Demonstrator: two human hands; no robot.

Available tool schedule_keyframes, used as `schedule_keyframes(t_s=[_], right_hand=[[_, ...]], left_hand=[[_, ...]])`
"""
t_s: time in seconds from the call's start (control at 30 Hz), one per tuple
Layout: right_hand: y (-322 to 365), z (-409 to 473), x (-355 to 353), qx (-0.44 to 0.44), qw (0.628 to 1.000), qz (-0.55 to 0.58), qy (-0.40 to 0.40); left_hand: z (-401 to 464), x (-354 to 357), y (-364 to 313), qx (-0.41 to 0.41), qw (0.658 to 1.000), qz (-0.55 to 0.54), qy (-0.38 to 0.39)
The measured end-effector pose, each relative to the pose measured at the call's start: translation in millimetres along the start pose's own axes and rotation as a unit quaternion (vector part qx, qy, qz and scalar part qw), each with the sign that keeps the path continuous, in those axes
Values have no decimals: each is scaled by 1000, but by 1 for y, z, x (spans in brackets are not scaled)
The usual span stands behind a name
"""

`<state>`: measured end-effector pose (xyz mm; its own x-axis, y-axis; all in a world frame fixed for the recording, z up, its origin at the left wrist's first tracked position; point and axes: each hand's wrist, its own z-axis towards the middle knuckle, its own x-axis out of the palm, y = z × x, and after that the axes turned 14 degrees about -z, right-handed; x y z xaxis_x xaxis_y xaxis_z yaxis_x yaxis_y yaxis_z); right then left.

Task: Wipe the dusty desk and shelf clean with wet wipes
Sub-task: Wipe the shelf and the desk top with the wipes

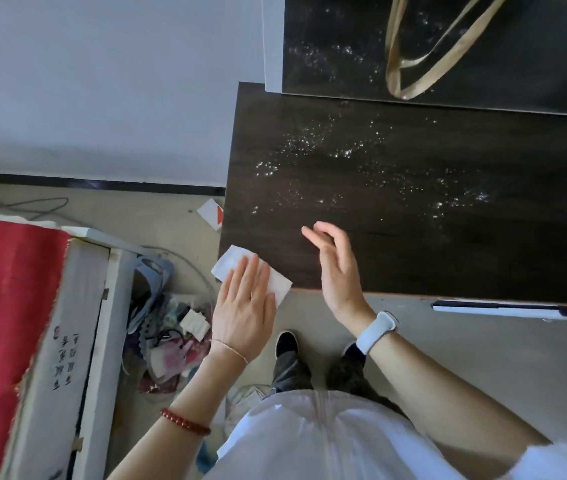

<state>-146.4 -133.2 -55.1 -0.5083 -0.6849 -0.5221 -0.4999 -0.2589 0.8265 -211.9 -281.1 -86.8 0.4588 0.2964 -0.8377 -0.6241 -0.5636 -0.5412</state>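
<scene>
- White rectangular wet wipe [280,287] lies flat at the lower-left corner of the dark wood-grain worktop [413,258], pinned under the straight, close-set fingers [250,271] of the left hand [245,313].
- Pale dust specks [372,168] spread toward upper right, beyond the wipe.
- Right hand [339,268] hovers beside it, fingers loosely curved, holding nothing.

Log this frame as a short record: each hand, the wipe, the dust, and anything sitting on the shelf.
left hand: flat, pressing the wet wipe on the desk's near-left corner
right hand: open, held above the desk, holding nothing
dust: white specks across the desk's middle, unwiped
shelf: also speckled
on shelf: tan strap
</scene>
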Motion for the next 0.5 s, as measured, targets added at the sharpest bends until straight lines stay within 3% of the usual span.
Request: schedule_keyframes(t_s=[0.13,0.23,0.37,0.5], right_hand=[[-47,-16,-48,8,986,-131,-98],[-91,-28,-74,15,941,-315,-123],[-124,-43,-109,57,906,-405,-109],[-143,-45,-141,61,911,-392,-112]], left_hand=[[15,3,4,-106,994,36,17],[33,5,-7,-174,985,11,-10],[45,27,-40,-68,995,42,57],[54,57,-85,68,988,83,107]])
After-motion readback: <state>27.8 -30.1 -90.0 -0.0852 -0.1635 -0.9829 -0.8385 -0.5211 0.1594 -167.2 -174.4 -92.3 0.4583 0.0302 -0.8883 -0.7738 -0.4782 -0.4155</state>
